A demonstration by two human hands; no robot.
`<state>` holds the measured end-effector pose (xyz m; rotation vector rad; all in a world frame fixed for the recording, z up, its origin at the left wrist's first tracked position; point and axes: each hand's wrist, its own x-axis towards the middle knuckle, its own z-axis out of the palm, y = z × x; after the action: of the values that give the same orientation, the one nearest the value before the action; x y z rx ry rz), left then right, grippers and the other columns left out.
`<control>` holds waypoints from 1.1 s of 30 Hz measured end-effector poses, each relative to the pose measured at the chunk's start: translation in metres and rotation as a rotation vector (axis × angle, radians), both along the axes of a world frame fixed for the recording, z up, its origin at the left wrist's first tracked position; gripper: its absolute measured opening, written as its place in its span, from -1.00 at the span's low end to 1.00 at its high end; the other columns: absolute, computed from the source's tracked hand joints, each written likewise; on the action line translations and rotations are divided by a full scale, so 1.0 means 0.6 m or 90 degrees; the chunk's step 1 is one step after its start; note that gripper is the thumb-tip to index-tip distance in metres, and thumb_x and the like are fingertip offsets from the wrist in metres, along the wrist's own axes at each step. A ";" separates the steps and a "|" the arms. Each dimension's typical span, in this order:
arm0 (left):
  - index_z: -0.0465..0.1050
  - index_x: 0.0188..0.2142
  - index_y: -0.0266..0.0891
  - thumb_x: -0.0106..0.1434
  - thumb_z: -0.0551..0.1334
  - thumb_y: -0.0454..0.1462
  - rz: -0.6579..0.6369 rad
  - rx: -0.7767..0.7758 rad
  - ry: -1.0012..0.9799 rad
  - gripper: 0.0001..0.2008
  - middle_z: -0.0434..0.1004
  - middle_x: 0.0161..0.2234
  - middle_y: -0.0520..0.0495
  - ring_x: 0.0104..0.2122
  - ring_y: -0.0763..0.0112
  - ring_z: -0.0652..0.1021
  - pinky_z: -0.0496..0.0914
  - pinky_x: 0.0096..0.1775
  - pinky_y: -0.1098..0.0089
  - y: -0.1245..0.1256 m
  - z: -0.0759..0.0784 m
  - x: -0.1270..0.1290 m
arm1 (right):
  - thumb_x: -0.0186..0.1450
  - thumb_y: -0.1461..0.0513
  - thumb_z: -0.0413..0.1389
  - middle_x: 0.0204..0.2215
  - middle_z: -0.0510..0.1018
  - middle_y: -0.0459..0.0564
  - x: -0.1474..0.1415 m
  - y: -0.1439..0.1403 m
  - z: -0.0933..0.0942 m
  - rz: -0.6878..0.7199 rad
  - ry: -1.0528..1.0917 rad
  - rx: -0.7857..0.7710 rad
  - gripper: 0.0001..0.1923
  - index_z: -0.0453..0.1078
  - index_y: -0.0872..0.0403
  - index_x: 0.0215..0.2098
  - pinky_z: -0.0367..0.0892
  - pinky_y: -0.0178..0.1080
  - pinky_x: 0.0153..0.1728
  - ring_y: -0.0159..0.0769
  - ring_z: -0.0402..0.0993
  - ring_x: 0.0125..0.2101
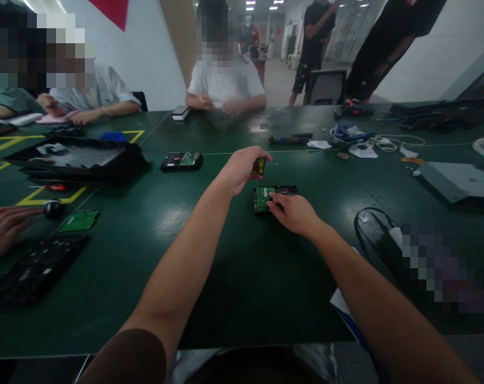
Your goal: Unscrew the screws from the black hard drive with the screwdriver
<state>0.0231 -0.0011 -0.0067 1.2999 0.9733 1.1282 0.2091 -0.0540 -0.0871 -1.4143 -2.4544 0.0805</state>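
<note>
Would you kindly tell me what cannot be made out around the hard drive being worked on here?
- Head view: the screwdriver tip and the screw are too small, and the left hand hides most of the handle.
- Head view: the right hand covers the near corner of the hard drive.
- Head view: the circuit board markings are too small and blurred.

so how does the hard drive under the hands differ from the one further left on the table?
The near hard drive is pinned by the right hand, while the left hand holds a screwdriver upright over it. The far hard drive lies untouched, apart from any hand. The near one is partly covered; the far one shows whole. Both lie flat on the green table, green circuit board up.
</note>
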 end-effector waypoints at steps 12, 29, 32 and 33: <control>0.47 -0.39 -0.24 0.20 0.15 -0.18 0.019 -0.034 -0.023 -0.80 0.54 -0.35 -0.19 -0.33 0.32 0.54 0.44 -0.41 0.41 0.004 -0.001 -0.004 | 0.50 0.02 -0.12 -0.18 0.64 0.07 0.000 0.000 0.001 -0.001 -0.001 -0.005 -0.60 0.49 0.03 -0.08 0.30 -0.21 -0.29 -0.20 0.55 -0.28; 0.47 -0.38 -0.26 0.18 0.21 -0.21 0.012 -0.009 -0.042 -0.85 0.52 -0.37 -0.14 -0.37 0.37 0.51 0.41 -0.45 0.42 0.006 -0.005 -0.007 | 0.50 0.02 -0.10 -0.19 0.63 0.06 0.001 0.002 -0.002 0.008 0.000 -0.007 -0.61 0.46 0.04 -0.22 0.30 -0.20 -0.31 -0.21 0.55 -0.30; 0.48 -0.36 -0.26 0.19 0.23 -0.21 -0.002 0.005 -0.019 -0.85 0.51 -0.37 -0.13 -0.38 0.38 0.50 0.43 -0.43 0.41 0.001 -0.001 -0.006 | 0.50 0.02 -0.09 -0.19 0.63 0.07 0.001 0.000 -0.001 0.002 -0.003 -0.008 -0.63 0.46 0.04 -0.19 0.30 -0.20 -0.30 -0.20 0.55 -0.28; 0.48 -0.34 -0.26 0.19 0.23 -0.21 -0.008 -0.004 -0.021 -0.86 0.52 -0.37 -0.13 -0.38 0.37 0.52 0.45 -0.40 0.39 -0.001 0.000 -0.006 | 0.49 0.03 -0.08 -0.19 0.63 0.07 0.000 0.000 0.000 -0.001 -0.004 -0.008 -0.64 0.46 0.04 -0.16 0.30 -0.20 -0.30 -0.19 0.55 -0.27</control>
<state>0.0197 -0.0016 -0.0067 1.2776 0.9420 1.1325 0.2093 -0.0540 -0.0871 -1.4234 -2.4617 0.0919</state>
